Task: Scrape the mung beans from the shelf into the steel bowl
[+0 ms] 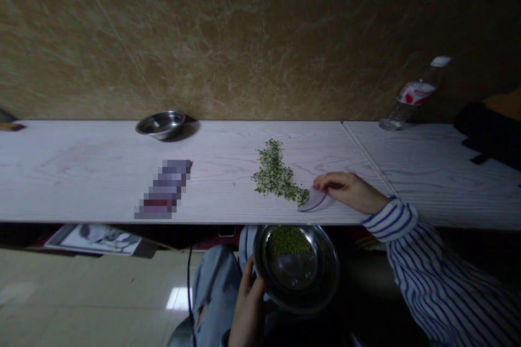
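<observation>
My right hand (345,190) pinches a clear, purplish half-round plastic piece, like a protractor (314,199), against the table top. Its edge touches the near end of a loose spread of small green grains (274,171). Below the table's front edge, my left hand (249,303) grips the left rim of a steel bowl (325,287), tilted towards me. More green grains (288,242) lie in the bowl, gathered on the side by the table, with bare shiny metal below them. Part of my left hand's grip is hidden behind the rim.
A second steel bowl (161,123) sits at the back by the wall. A blurred-out flat item (165,191) lies left of the grains. A plastic bottle (411,97) and a dark bag (494,130) stand at the right. Under the table hangs an open drawer (100,239).
</observation>
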Demonstrator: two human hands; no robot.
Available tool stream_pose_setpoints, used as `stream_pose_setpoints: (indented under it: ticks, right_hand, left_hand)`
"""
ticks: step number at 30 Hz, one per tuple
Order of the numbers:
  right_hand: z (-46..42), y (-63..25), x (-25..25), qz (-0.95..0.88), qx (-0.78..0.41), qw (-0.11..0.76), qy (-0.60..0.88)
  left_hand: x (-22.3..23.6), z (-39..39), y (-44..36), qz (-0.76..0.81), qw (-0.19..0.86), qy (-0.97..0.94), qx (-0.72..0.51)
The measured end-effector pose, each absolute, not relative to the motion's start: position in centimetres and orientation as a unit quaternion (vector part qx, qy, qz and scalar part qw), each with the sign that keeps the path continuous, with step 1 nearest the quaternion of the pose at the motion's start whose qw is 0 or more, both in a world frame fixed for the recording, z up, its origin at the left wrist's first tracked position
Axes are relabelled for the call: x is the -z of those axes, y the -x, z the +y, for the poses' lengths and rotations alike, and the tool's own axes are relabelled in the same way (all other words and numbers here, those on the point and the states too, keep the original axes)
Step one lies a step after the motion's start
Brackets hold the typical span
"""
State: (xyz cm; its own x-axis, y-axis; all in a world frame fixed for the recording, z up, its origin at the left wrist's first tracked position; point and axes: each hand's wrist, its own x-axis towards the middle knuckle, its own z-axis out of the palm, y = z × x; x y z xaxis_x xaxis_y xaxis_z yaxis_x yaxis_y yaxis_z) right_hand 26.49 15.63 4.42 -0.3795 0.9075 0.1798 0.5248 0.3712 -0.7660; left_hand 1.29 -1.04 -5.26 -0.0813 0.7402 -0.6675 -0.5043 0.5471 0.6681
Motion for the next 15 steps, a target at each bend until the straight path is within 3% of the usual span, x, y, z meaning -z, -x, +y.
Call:
stream_pose_setpoints:
  ticks: [15]
  right_hand:
    - [19.2, -22.6, -4.5, -0.770, -0.369, 0.292, 0.431]
  left_hand:
    - [5.5, -0.9, -0.7, 0.557, 0.676, -0.083, -0.476]
